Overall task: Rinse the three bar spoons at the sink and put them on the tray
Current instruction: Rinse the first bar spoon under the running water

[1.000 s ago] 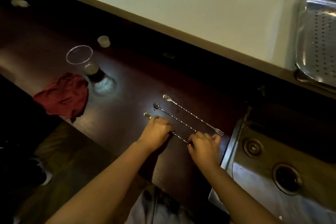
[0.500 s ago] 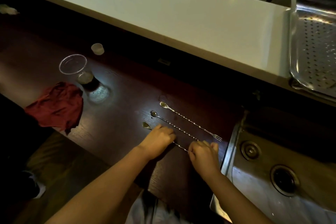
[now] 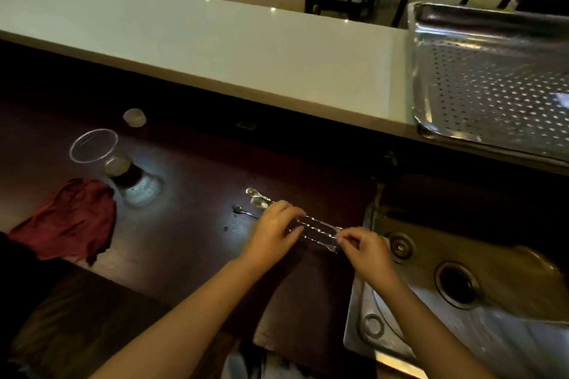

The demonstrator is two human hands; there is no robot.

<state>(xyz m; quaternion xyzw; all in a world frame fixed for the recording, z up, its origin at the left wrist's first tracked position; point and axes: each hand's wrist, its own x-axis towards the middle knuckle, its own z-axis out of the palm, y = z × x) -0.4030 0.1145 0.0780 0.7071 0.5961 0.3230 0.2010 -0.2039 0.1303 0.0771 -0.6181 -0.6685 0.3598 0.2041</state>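
Three thin silver bar spoons (image 3: 317, 232) lie bunched together on the dark wooden counter, bowls pointing far left. My left hand (image 3: 272, 232) covers their middle, fingers curled over the twisted stems. My right hand (image 3: 363, 251) pinches their right ends at the counter's edge beside the steel sink (image 3: 480, 280). One spoon bowl (image 3: 237, 208) sits a little apart, nearer me. The perforated steel tray (image 3: 492, 77) rests on the pale raised bar top at the far right.
A clear plastic cup (image 3: 101, 154) with dark liquid, a small white cup (image 3: 134, 117) and a crumpled red cloth (image 3: 69, 220) sit on the counter's left. The white bar top (image 3: 215, 49) runs across behind. Dark chairs stand beyond it.
The three spoons, laid apart in parallel before, are now gathered together under both hands. The camera tilted up, showing more of the tray and the room.
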